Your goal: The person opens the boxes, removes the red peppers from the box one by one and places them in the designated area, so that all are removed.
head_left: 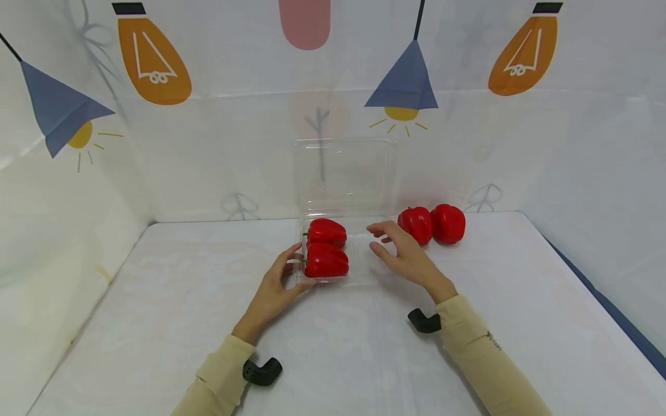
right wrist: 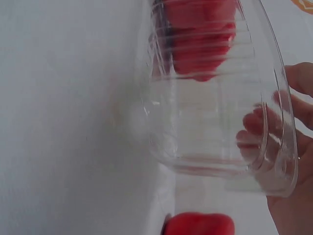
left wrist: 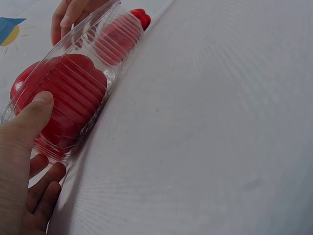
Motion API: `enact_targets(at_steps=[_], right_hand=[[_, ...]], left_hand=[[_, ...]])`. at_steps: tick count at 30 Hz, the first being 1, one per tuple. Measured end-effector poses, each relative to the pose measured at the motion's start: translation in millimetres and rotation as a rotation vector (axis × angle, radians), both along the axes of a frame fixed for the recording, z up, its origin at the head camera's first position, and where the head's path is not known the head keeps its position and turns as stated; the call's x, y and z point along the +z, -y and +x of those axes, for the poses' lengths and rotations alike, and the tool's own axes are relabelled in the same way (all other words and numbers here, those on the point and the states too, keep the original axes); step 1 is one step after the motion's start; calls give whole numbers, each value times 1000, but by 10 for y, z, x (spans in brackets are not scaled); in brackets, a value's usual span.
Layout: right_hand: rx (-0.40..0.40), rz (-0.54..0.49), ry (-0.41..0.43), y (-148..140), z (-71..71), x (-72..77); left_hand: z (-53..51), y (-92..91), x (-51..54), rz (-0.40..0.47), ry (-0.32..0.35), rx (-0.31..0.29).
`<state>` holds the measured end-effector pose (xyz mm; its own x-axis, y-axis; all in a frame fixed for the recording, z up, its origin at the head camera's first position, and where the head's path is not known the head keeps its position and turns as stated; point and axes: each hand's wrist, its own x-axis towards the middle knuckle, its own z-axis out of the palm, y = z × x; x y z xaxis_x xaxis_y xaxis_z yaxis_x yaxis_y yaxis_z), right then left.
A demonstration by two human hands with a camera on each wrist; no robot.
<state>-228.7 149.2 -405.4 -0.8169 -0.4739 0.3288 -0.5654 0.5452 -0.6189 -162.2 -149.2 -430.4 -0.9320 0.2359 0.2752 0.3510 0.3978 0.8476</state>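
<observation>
A clear plastic clamshell container (head_left: 361, 263) lies on the table with its lid (head_left: 346, 176) raised at the back. Two red bell peppers, a rear one (head_left: 326, 231) and a front one (head_left: 326, 261), fill its left half, stems to the left. My left hand (head_left: 273, 293) holds the container's front left corner, thumb on the ribbed front wall (left wrist: 73, 105) and fingers round the left side. Over the container's right side is my right hand (head_left: 408, 257), fingers loosely bent and holding nothing. Through the plastic, its fingers (right wrist: 254, 122) show in the right wrist view.
Two more red bell peppers, one nearer (head_left: 416, 225) and one farther right (head_left: 448, 223), sit together right of the container. A white sheet with printed lamps (head_left: 403, 81) hangs behind the white-covered table (head_left: 182, 277). Each sleeve carries a black wrist piece (head_left: 262, 371).
</observation>
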Motion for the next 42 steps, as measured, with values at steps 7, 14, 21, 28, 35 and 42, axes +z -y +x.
enact_targets(at_steps=[7,14,21,28,35,42], right_hand=[[30,18,68,109,64,4],[47,53,67,224,124,-21],[78,70,74,374,162,-54],[39,134,60,550,197,-49],[-30,179,57,703,231,-72],[-80,226,69,848,241,-75]], left_hand=[[-6,5,-12,8,-4,2],[-8,5,-20,5,-13,-1],[11,14,-16,-8,-7,16],[-18,9,-21,-17,-39,6],[-9,8,-7,-24,-25,12],[6,9,-1,-24,-24,15]])
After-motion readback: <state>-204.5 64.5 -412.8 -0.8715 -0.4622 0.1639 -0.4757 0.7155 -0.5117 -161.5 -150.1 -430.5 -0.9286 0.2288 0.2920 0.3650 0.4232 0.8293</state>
